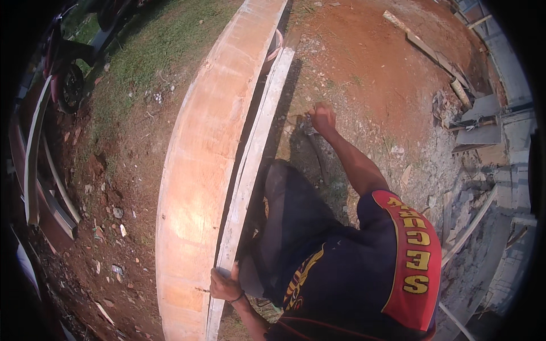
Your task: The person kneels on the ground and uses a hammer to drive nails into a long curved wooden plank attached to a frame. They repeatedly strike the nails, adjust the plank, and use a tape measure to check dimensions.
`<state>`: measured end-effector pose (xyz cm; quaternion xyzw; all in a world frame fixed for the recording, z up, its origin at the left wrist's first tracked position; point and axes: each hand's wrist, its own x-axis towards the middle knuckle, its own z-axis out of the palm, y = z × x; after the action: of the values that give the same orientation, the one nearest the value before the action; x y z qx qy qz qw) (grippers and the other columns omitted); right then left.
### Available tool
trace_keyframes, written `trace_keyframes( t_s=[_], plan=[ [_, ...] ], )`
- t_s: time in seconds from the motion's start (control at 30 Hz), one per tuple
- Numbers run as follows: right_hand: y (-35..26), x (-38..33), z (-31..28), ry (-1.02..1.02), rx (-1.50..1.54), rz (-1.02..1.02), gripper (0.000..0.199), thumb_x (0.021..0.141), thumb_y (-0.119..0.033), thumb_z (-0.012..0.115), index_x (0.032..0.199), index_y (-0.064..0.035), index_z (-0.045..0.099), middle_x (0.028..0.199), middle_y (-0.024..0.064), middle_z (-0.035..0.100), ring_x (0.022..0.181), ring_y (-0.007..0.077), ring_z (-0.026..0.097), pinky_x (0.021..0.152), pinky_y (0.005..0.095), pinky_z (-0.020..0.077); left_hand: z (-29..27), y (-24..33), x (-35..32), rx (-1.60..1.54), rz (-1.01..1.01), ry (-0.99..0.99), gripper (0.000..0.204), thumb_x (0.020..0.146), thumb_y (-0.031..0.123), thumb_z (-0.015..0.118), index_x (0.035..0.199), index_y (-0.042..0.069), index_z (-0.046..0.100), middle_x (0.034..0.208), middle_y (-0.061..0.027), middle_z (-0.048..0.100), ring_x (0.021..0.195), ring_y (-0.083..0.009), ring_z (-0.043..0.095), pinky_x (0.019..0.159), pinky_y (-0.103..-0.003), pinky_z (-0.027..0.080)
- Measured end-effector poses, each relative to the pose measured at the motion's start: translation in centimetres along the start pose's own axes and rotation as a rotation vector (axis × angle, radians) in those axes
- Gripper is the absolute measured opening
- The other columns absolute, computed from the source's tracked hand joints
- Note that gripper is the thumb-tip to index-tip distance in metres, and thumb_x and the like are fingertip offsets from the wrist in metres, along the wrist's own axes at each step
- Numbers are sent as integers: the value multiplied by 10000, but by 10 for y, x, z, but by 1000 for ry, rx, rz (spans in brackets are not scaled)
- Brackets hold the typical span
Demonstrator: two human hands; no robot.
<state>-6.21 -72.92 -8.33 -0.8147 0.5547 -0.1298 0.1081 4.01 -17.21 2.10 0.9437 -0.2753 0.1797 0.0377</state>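
A long, wide plywood panel (199,170) runs from the top of the view to the lower edge, bowed by the lens. Along its right side lies a narrow, whitish wooden batten (259,148), with a dark gap between the two over part of their length. My left hand (226,284) is closed around the batten near its lower end, fingers against the panel's edge. To the right of the batten, my right hand (322,118) is raised above the ground with its fingers curled. What it holds, if anything, is too blurred to name. My bent leg (290,199) is beside the batten.
A pinkish round rim (276,45) shows behind the panel's upper end. Planks (37,153) and a parked motorcycle (68,85) stand at the left. Scrap boards (432,57) and grey sheets (480,119) lie at the right, on reddish soil with stones and debris.
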Motion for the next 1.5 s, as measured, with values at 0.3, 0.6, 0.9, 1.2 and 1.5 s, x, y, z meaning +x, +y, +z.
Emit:
trace_keyframes(
  t_s=[0.3,0.6,0.9,1.2,1.5],
  plan=[
    [-186,188,-55,-562,-457,-599,254,728,-234,759,921,-71,734,976,98,706,944,315,664,755,448,534,-2,5,-3,-1,20,34,759,741,779,559,858,31,609,639,-114,569,523,-323,563,463,-423,428],
    [-192,208,2,-697,-820,-826,243,668,-155,757,906,-108,765,987,123,720,897,314,692,702,463,548,-3,4,-5,-13,-20,-12,761,748,764,565,910,23,619,678,-109,599,563,-323,586,496,-420,446],
    [-181,210,-2,-664,-724,-1097,282,647,-224,760,767,27,715,808,226,690,811,364,683,721,437,547,-4,8,-5,-3,-13,21,812,778,781,509,915,-8,640,631,-88,565,517,-273,546,482,-388,399],
    [-205,205,3,-733,29,-573,257,817,-245,708,796,8,669,790,111,685,712,195,646,590,322,506,-7,4,-15,-19,-104,-124,827,733,779,565,961,-12,642,716,-121,625,572,-314,584,527,-410,444],
    [-197,137,-72,-830,958,-248,147,897,-154,632,868,-10,631,679,8,595,569,61,520,494,205,408,1,2,-3,-42,-12,31,809,748,782,547,951,5,647,652,-89,580,500,-287,523,477,-387,393]
  ],
)
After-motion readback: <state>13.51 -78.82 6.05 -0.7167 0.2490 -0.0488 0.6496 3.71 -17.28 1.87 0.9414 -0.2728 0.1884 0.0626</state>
